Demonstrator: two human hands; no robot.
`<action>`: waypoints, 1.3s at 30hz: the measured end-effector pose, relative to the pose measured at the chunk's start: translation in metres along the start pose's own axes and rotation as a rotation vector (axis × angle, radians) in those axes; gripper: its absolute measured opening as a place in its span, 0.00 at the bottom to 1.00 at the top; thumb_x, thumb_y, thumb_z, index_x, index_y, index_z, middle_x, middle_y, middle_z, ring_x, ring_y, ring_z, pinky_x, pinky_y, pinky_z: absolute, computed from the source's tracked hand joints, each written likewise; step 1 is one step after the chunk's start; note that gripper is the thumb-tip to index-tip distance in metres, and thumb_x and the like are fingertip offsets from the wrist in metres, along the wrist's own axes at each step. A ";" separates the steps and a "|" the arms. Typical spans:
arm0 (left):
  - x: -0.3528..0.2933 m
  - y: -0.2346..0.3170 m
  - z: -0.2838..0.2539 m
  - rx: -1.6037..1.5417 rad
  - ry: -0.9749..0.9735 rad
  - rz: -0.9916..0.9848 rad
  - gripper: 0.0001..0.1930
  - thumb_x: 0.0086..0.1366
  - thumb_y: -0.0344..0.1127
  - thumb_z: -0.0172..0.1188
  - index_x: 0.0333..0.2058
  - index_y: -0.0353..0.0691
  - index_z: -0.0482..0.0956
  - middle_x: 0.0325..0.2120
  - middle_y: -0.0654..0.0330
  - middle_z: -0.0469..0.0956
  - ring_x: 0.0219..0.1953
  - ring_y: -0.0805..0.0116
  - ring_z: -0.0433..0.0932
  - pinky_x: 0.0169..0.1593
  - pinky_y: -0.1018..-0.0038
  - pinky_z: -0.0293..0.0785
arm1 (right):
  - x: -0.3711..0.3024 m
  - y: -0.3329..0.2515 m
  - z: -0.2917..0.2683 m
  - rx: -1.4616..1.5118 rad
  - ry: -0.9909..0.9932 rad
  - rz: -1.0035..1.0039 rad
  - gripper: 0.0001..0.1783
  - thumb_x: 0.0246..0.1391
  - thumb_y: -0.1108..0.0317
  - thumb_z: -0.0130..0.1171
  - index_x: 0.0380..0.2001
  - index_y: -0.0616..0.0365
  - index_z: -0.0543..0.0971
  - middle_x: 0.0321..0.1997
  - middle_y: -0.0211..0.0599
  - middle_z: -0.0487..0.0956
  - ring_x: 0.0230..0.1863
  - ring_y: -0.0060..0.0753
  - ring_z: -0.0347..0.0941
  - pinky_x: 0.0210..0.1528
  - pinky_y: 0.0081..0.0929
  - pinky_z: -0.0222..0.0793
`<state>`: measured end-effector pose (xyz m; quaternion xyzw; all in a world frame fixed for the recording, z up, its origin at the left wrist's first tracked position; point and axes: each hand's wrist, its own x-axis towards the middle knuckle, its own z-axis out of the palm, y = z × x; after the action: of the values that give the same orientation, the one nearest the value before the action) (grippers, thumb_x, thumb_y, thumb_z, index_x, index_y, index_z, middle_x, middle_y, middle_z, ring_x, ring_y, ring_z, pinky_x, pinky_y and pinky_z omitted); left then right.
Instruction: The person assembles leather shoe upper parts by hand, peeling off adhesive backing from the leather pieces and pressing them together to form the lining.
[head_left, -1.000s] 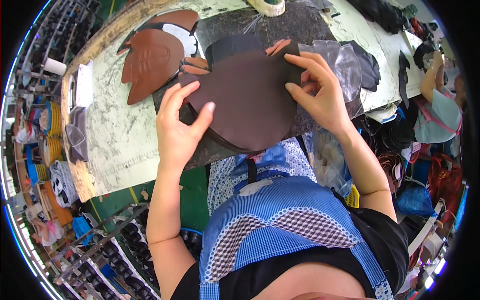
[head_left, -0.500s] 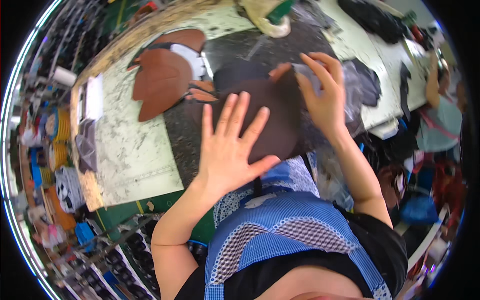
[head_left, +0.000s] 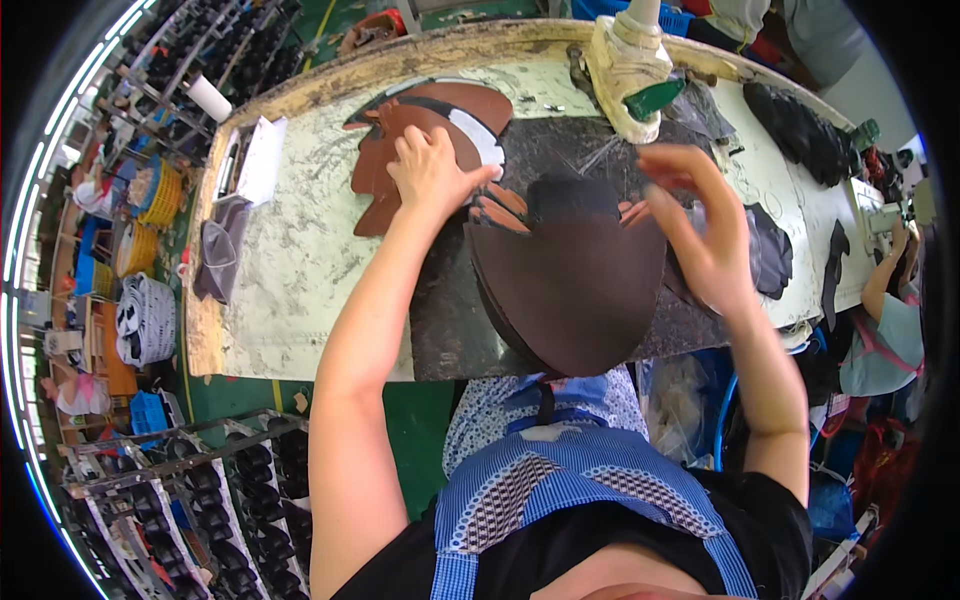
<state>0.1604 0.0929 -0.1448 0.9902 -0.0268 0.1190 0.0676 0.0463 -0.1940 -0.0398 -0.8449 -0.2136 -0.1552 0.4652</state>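
Note:
A dark brown leather-like shoe upper piece [head_left: 570, 280] lies rounded end toward me, overhanging the table's near edge, with a black band at its far end. Reddish-brown tabs show on both sides of that band. Further left is a stack of reddish-brown upper pieces [head_left: 385, 175] with a white strip [head_left: 478, 138] along one side. My left hand [head_left: 430, 175] rests on this stack, fingers bent and thumb stretched toward the strip. To the right of the dark piece my right hand [head_left: 705, 225] is raised, fingers apart and partly smeared by motion, holding nothing visible.
A black mat [head_left: 450, 310] covers part of the whitish worktable [head_left: 290, 310]. At the back stands a cream-coloured tool stand [head_left: 625, 85] with a green part. Dark material [head_left: 770, 250] lies at right, near a co-worker's arm [head_left: 880, 270]. Racks [head_left: 200, 500] stand lower left.
My left hand has left the dark brown piece for the reddish-brown stack. My right hand has come off the dark piece's far edge, which now lies flatter. The whole view has shifted.

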 end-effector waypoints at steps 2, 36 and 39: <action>-0.007 -0.008 0.002 -0.004 0.007 0.029 0.39 0.47 0.65 0.72 0.42 0.33 0.77 0.44 0.50 0.69 0.50 0.49 0.71 0.43 0.51 0.76 | 0.055 0.001 0.014 0.186 -0.277 0.294 0.20 0.58 0.67 0.59 0.51 0.68 0.76 0.44 0.46 0.81 0.47 0.36 0.78 0.51 0.30 0.72; -0.069 -0.014 -0.134 -1.588 0.186 0.160 0.11 0.68 0.21 0.51 0.48 0.28 0.74 0.34 0.60 0.81 0.36 0.75 0.81 0.47 0.76 0.81 | 0.105 -0.098 0.100 0.187 -0.296 -0.300 0.09 0.58 0.72 0.56 0.34 0.68 0.81 0.30 0.46 0.81 0.21 0.35 0.80 0.29 0.31 0.75; -0.071 0.000 -0.133 -1.637 0.181 0.111 0.11 0.66 0.19 0.50 0.46 0.29 0.75 0.33 0.61 0.81 0.35 0.76 0.81 0.45 0.75 0.82 | 0.099 -0.094 0.096 0.117 -0.286 -0.328 0.06 0.58 0.75 0.58 0.37 0.67 0.81 0.31 0.40 0.78 0.30 0.31 0.73 0.34 0.30 0.69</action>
<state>0.0602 0.1144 -0.0340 0.6116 -0.1485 0.1441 0.7636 0.0900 -0.0458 0.0240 -0.7839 -0.4205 -0.0949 0.4468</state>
